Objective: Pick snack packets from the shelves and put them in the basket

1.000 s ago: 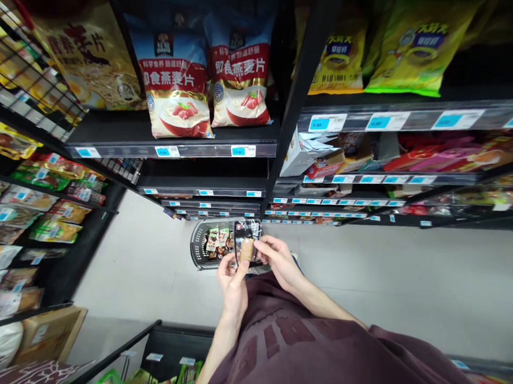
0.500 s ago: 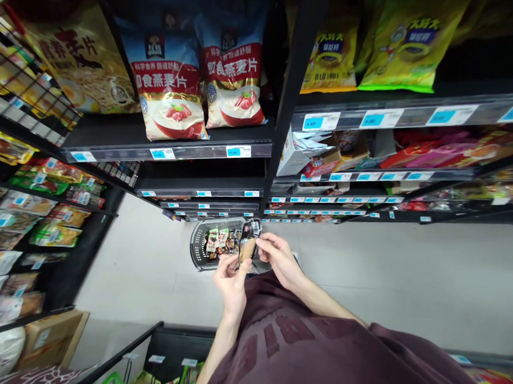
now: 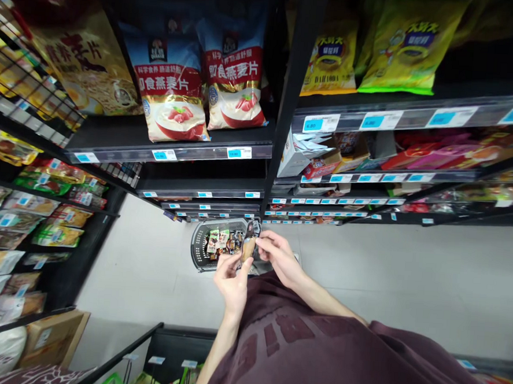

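I see left hand (image 3: 232,278) and right hand (image 3: 278,257) both pinching one small snack packet (image 3: 249,245) above the basket (image 3: 201,246) on the floor.

small dark snack packet (image 3: 249,244): print too small to read; edges covered by fingers of left hand (image 3: 232,278) and right hand (image 3: 279,257)
grey plastic basket (image 3: 196,244): right side hidden behind packet and hands; small wrapped goods inside beyond telling
blue-and-white price tags (image 3: 240,152): figures blurred
yellow-green snack bags (image 3: 404,50): tops cut off by upper edge
maroon shirt (image 3: 316,358): cut off by lower and right edges
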